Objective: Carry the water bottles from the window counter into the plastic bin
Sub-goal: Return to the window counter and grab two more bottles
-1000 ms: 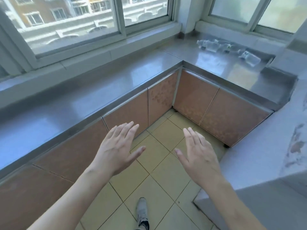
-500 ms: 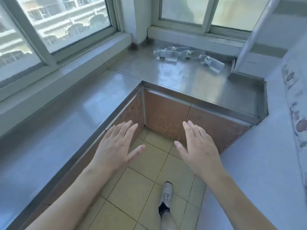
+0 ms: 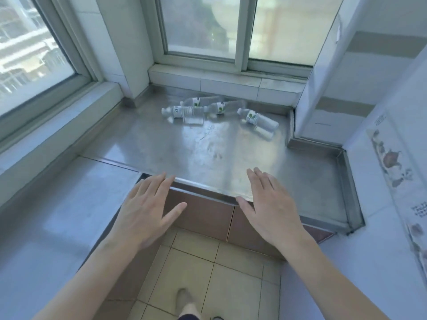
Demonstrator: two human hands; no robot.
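Several clear water bottles lie on their sides on the steel window counter [image 3: 208,153], close under the far window. The leftmost bottle [image 3: 182,112] has its cap pointing left; the rightmost bottle [image 3: 258,118] lies apart, angled down to the right. Two more bottles [image 3: 221,106] sit behind them. My left hand [image 3: 147,209] and my right hand [image 3: 270,209] hover at the counter's near edge, fingers straight and spread, holding nothing. No plastic bin is in view.
A second steel counter [image 3: 53,222] runs along the left under a big window. Brown cabinet doors [image 3: 203,215] sit below the counter edge. A white wall [image 3: 392,172] with a picture stands at the right. My shoe [image 3: 184,299] is on the tiled floor.
The view has swung right and moved closer, so the bottles now lie straight ahead and larger. Both hands stay open and have come up to the counter edge.
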